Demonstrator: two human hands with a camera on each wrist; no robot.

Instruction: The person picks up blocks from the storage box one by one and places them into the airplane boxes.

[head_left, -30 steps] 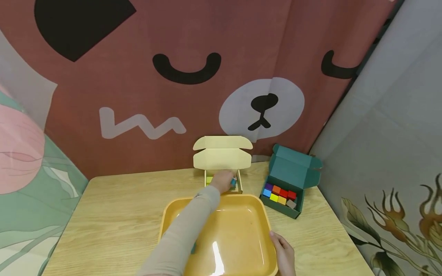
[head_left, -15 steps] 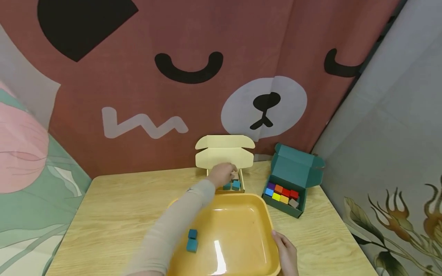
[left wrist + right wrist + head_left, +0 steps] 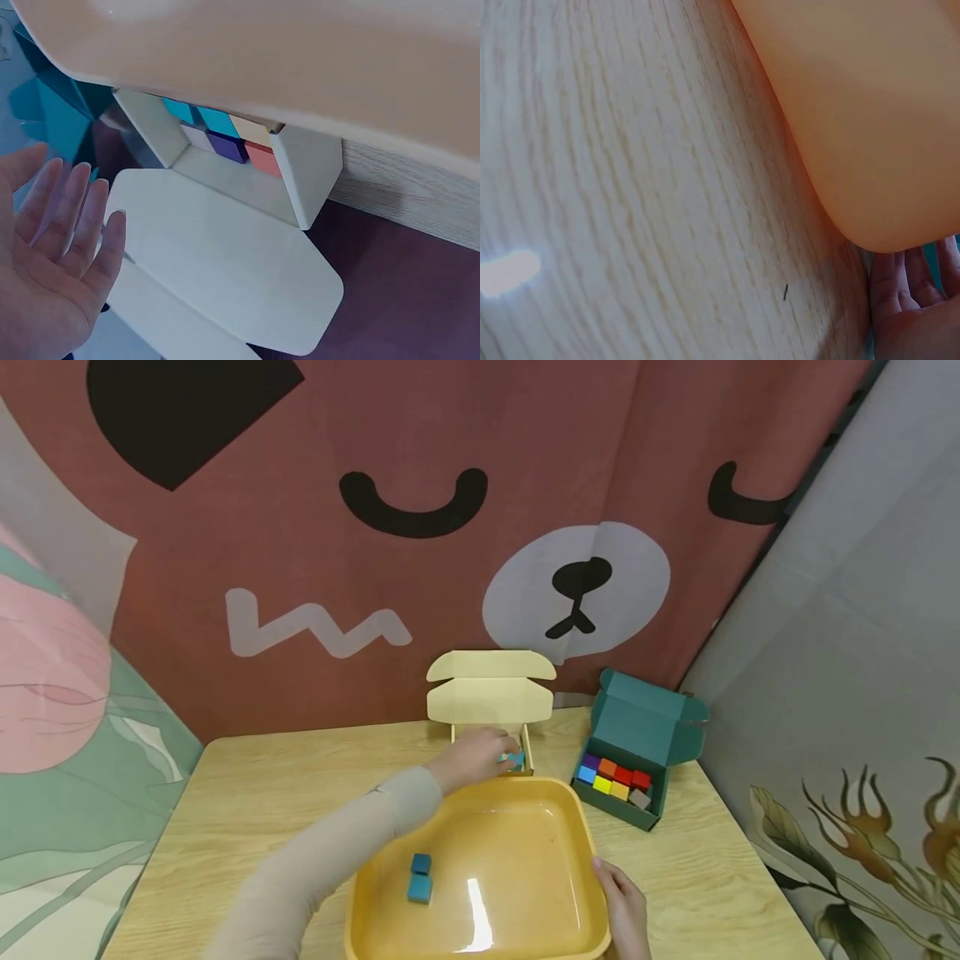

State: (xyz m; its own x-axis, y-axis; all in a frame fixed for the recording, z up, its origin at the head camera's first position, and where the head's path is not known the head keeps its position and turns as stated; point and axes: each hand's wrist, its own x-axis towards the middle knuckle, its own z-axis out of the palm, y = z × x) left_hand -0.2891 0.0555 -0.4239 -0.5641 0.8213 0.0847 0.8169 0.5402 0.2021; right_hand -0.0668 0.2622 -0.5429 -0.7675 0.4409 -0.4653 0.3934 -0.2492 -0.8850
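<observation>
My left hand [image 3: 474, 758] is over the open cream box [image 3: 490, 700], with the sleeve crossing the yellow tray's left side. Its fingers [image 3: 73, 202] are spread and loosely extended in the left wrist view, and no block shows in them. Inside the box lie several colored cubes, among them a purple cube [image 3: 227, 147], a coral cube [image 3: 262, 158] and teal ones [image 3: 217, 121]. My right hand [image 3: 624, 906] holds the right rim of the yellow tray [image 3: 588, 827]. Two teal cubes [image 3: 420, 888] lie one behind the other in the tray's left part.
A dark green box [image 3: 647, 718] stands at the back right, lid up, with several bright cubes [image 3: 621, 774] in it. The wooden table [image 3: 277, 785] ends at a brown patterned curtain [image 3: 420, 577] behind. A grey cloth [image 3: 832, 635] hangs along the right side.
My left hand has shifted within the cream box's opening, first left and up, then back down. The sleeve has swung left, uncovering the two teal cubes. My right hand stays on the tray's rim.
</observation>
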